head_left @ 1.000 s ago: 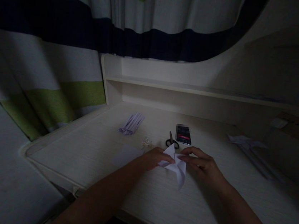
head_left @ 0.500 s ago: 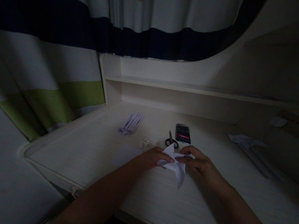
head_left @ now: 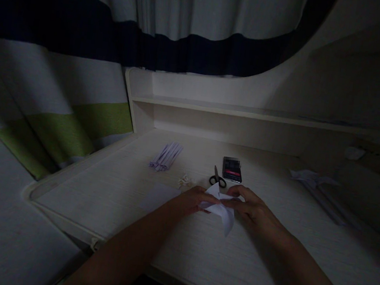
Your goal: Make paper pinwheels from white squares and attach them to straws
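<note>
A white paper pinwheel (head_left: 226,219), with blades curving out from its middle, is held above the desk between my two hands. My left hand (head_left: 194,199) grips its left side, thumb pressed near the centre. From the right, the fingers of my right hand (head_left: 248,205) pinch it close to the middle; whether a small part sits under the fingertips is hidden. Just beyond the paper lie black-handled scissors (head_left: 218,177), blades pointing away. Small whitish pieces (head_left: 184,180) are heaped beyond my left wrist, and a flat white paper sheet (head_left: 159,197) lies left of that forearm.
A bundle of folded paper strips (head_left: 167,157) lies at the back left of the white desk (head_left: 116,184). A phone (head_left: 231,169) rests behind the scissors. Pinwheels on sticks (head_left: 319,194) lie at the right. A shelf (head_left: 221,109) spans the back, below a striped curtain (head_left: 200,54).
My hands stay on the pinwheel with nearly the same grip. Its upper and lower blades have bent slightly, and both thumb and fingers press a little closer at the middle.
</note>
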`<act>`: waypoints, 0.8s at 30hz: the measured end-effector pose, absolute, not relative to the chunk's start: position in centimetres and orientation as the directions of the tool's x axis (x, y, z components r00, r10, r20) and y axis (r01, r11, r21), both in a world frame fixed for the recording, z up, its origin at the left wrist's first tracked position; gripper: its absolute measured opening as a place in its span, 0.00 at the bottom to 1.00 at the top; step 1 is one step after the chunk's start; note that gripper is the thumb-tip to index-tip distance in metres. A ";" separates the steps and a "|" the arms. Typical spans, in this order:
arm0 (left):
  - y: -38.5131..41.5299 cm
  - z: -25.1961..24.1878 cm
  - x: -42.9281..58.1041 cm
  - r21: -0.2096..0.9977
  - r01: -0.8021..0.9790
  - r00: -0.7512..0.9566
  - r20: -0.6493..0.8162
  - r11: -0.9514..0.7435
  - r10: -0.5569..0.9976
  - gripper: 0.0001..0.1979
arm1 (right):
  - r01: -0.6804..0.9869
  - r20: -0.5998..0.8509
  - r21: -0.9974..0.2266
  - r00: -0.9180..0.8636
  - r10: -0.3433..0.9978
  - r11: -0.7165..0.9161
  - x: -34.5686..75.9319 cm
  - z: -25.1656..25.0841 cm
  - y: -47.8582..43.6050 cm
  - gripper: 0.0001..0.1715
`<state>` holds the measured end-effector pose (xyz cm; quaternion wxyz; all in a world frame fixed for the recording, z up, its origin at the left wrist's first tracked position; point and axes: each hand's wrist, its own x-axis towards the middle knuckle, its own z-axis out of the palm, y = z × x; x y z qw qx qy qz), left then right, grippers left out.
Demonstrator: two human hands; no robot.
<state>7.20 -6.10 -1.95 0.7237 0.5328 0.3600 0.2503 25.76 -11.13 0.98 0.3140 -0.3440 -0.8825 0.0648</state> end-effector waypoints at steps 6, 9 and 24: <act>-5.8 -2.7 7.1 0.953 0.087 0.544 -0.290 0.291 0.787 0.13 | 0.478 0.539 -0.445 -0.533 0.653 0.757 25.4 0.9 -11.1 0.19; -5.8 -2.7 7.1 0.968 0.146 0.507 -0.252 0.206 0.824 0.14 | 0.437 0.573 -0.558 -0.411 0.709 0.705 25.7 0.8 -10.8 0.17; -6.6 -1.8 7.5 0.932 0.358 0.554 -0.163 -0.057 0.816 0.10 | 0.400 0.071 -0.887 -0.379 0.923 0.232 25.0 -1.5 -10.1 0.05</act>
